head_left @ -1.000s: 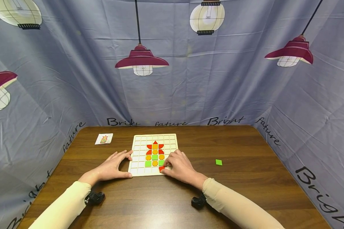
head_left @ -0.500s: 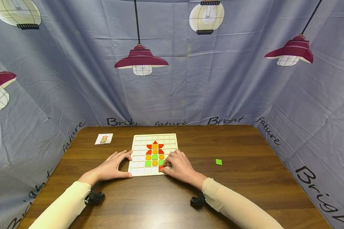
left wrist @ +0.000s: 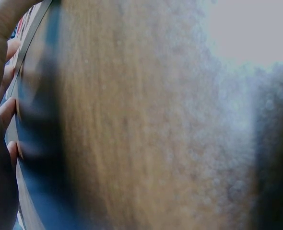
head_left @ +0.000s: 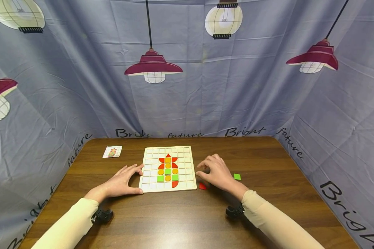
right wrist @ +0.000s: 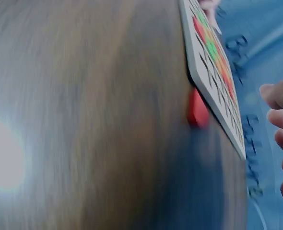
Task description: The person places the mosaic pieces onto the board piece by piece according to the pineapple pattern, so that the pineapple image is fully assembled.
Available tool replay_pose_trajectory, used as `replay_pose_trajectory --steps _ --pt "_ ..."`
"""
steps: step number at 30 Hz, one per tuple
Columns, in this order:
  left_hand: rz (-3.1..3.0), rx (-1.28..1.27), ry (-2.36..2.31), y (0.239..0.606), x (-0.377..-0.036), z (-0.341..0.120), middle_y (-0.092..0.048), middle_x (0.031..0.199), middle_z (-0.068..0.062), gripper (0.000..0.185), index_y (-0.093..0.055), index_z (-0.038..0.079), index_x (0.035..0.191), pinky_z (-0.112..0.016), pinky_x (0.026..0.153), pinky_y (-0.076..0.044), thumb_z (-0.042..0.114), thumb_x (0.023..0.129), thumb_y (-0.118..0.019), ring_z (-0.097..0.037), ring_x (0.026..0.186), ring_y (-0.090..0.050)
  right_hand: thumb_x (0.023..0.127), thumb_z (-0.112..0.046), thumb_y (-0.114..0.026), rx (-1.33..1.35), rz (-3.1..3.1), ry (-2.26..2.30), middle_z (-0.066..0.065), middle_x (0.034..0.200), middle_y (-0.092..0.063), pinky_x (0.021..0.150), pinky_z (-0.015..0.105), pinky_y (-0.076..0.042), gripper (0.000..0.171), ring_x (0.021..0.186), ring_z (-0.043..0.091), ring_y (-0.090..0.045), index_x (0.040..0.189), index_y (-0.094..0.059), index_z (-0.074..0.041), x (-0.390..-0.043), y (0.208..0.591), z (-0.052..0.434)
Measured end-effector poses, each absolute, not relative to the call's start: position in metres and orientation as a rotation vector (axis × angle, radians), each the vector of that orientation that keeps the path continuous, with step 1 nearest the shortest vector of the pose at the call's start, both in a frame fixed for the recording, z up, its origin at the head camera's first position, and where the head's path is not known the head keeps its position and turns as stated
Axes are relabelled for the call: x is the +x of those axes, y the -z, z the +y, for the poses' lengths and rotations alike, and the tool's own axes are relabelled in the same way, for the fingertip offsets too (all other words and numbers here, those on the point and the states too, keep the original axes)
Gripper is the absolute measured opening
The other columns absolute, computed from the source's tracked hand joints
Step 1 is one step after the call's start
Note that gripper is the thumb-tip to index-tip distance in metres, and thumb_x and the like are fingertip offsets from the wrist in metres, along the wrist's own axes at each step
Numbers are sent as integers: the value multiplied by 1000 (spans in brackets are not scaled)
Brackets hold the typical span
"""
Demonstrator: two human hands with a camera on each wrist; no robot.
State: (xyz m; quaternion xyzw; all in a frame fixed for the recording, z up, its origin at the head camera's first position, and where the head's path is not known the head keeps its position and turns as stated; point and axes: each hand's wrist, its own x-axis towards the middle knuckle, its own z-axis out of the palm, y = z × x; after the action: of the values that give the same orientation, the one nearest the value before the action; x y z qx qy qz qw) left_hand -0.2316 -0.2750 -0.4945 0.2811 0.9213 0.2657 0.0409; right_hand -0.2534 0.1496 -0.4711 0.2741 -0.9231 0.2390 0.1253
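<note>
A brown wooden table [head_left: 268,207] carries a gridded puzzle board [head_left: 190,155], a pattern card [head_left: 112,151], a red piece [head_left: 202,186] and a green square [head_left: 237,176]

You're in long cream sleeves, snug down both forearms to the wrist. Your left hand [head_left: 122,181] and right hand [head_left: 217,172] are bare, no rings showing. Strapped under each wrist there's a small black camera unit, left [head_left: 102,215] and right [head_left: 234,211].
</note>
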Motion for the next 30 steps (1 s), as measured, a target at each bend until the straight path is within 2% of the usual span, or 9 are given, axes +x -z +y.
replay_pose_trajectory --steps 8,17,21,30 --pt "2822 861 -814 496 -232 -275 -40 160 -13 60 -56 19 117 -65 120 -13 61 81 -80 -43 148 -31 83 -33 -86 702 -2697 -700 -10 94 -65 85 43 -42 28 96 18 -52 105 -78 -18 -255 471 215" --pt "2817 846 -819 497 -233 -277 -39 161 -11 59 -56 21 116 -64 121 -12 61 81 -80 -42 149 -30 84 -38 -85 591 -2832 -709 -6 108 -68 90 49 -37 38 108 25 -52 117 -77 -20 -245 480 283" --pt "2818 859 -820 497 -233 -277 -40 161 -13 58 -56 20 116 -65 120 -13 60 80 -80 -43 148 -31 84 -41 -85 545 -2889 -709 -4 112 -67 91 50 -36 42 114 28 -50 120 -76 -23 -242 486 301" --pt "2819 859 -817 497 -233 -276 -40 160 -12 58 -56 21 116 -65 120 -13 61 81 -80 -42 148 -31 82 -45 -85 485 -2902 -752 -6 107 -65 86 45 -35 41 107 25 -49 116 -78 -24 -240 495 313"
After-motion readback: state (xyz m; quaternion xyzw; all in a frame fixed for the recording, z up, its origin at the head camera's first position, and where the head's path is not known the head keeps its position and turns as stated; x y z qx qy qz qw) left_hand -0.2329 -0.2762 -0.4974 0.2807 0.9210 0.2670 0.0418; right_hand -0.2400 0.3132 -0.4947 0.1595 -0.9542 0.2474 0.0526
